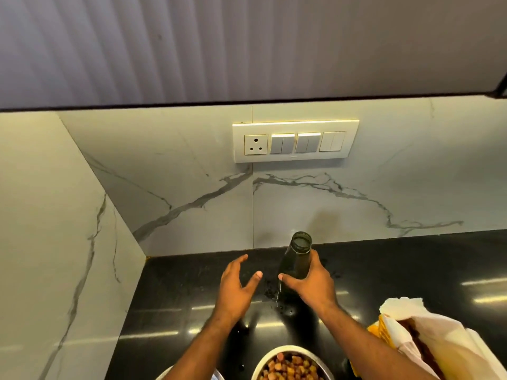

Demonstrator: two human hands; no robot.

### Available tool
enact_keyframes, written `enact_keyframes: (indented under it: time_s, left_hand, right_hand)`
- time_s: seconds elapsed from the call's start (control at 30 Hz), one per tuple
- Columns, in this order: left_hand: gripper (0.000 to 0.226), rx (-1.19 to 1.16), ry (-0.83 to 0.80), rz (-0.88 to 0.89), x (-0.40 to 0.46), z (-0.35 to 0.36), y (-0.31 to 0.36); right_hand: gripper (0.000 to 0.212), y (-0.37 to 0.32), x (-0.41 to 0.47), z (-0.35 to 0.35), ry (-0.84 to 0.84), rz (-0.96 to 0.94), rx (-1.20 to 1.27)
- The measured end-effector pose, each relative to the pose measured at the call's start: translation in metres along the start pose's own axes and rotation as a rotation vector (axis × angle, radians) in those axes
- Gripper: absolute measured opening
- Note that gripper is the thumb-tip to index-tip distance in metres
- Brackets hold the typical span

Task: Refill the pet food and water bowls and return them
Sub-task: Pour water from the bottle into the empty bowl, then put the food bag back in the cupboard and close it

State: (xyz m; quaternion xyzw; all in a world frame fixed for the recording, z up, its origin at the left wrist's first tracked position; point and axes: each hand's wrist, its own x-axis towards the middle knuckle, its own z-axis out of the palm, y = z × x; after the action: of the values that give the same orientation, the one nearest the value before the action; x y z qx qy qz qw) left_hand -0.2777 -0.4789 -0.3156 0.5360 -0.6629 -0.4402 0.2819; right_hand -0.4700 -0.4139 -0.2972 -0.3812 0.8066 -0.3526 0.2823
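A clear uncapped bottle (pixel 297 255) stands on the black countertop (pixel 411 264) near the back wall. My right hand (pixel 310 283) grips its body, thumb at the front. My left hand (pixel 237 283) hovers just left of the bottle, fingers spread, holding nothing. At the bottom edge a steel bowl (pixel 290 364) holds brown kibble. The rim of a second steel bowl (pixel 216 375) shows to its left, mostly hidden under my left forearm.
An open white bag with yellow and brown contents (pixel 428 341) lies at the lower right. A switch and socket panel (pixel 295 141) sits on the marble backsplash. A marble side wall (pixel 55 242) closes the left; a cabinet (pixel 247 45) hangs overhead.
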Motion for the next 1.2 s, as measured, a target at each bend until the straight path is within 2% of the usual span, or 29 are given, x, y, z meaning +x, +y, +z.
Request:
enact_keyframes:
  time_s: [0.2,0.37,0.7,0.93,1.1,1.2]
  left_hand:
    - [0.062,0.011,0.03,0.008,-0.008,-0.005,0.003]
    - [0.059,-0.03,0.057,0.081,-0.02,-0.02,0.028]
    - [0.059,-0.068,0.177,0.338,-0.063,-0.073,0.104]
    - [0.067,0.014,0.32,0.501,-0.095,-0.12,0.14]
    - [0.063,-0.032,0.504,0.605,-0.139,-0.152,0.178]
    - [0.057,-0.112,0.7,0.717,-0.178,-0.171,0.197]
  right_hand:
    - [0.105,-0.004,-0.007,-0.002,0.002,-0.002,0.009]
    - [0.116,-0.016,-0.021,-0.015,0.059,-0.052,0.093]
    - [0.111,-0.091,-0.078,-0.061,0.213,-0.371,0.175]
    - [0.11,-0.155,-0.134,-0.093,0.228,-0.585,0.268]
    - [0.099,-0.202,-0.166,-0.12,0.132,-0.729,0.521]
    - [0.084,-0.232,-0.186,-0.141,0.007,-0.758,0.926]
